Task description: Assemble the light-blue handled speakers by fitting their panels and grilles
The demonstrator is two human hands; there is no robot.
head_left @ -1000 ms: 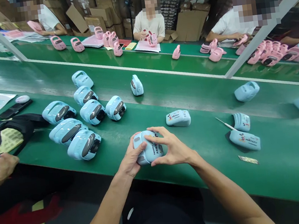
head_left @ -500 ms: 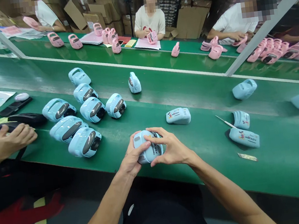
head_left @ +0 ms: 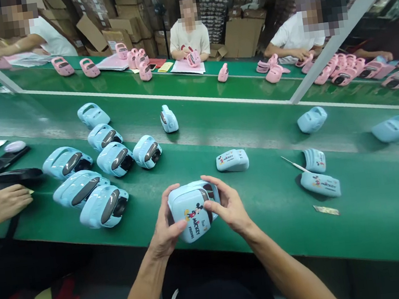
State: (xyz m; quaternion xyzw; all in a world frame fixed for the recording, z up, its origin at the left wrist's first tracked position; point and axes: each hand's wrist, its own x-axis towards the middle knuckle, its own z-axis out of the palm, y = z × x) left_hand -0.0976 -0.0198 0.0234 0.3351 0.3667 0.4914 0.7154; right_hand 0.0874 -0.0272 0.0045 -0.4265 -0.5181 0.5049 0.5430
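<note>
Between my two hands is a light blue plastic housing with a carry handle and a printed Mickey panel facing up toward me. My left hand grips its left end, thumb along the lower front edge. With its thumb on the top edge of the print, my right hand holds the handle side. Beyond my right hand, stacked printed covers lie on the green table. Farther right, a thin screwdriver rests against more covers.
Several blue housings with dark windows are grouped at left, beside a co-worker's hand. More blue housings sit on the conveyor. A small printed strip lies at right. Across the line, people handle pink housings behind a metal post.
The blue housing has turned in my hands, so its printed panel now shows fully and its handle points right. The camera view has shifted slightly.
</note>
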